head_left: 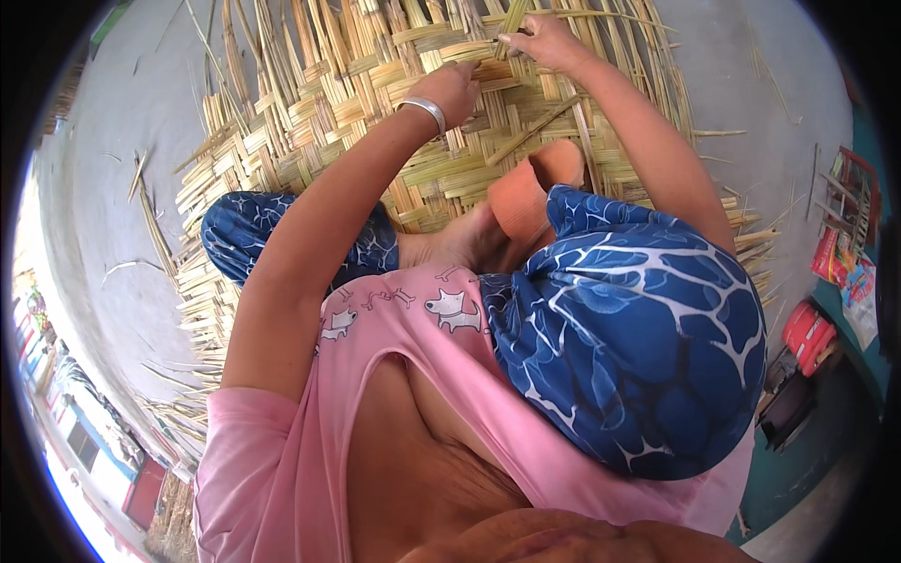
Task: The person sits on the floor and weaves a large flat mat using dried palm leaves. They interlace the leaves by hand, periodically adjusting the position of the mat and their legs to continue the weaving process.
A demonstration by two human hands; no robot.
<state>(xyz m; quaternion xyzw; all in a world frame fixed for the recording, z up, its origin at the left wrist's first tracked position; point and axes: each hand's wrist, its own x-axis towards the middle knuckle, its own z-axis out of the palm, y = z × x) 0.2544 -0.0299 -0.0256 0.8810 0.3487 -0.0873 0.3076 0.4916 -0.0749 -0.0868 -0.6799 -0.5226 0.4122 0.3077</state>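
Note:
A large mat [310, 131] of flat, yellow-green reed strips lies beneath me, with long loose ends fanning out at its far side. My right hand [552, 45] pinches a green reed strip [513, 17] between thumb and fingers, just above the weave. To its left and a little nearer, my left hand [449, 92], with a silver bracelet [425, 110] at the wrist, rests low on the mat. Its fingers are curled down against the woven strips, and what they grip is hidden beneath them.
I sit on the mat, knees bent in blue patterned trousers [648, 347], beside an orange sandal [519, 202]. Loose reed pieces [155, 225] are scattered on the grey floor [113, 202] at left. At right lie a red round object [808, 338] and colourful packets [840, 267].

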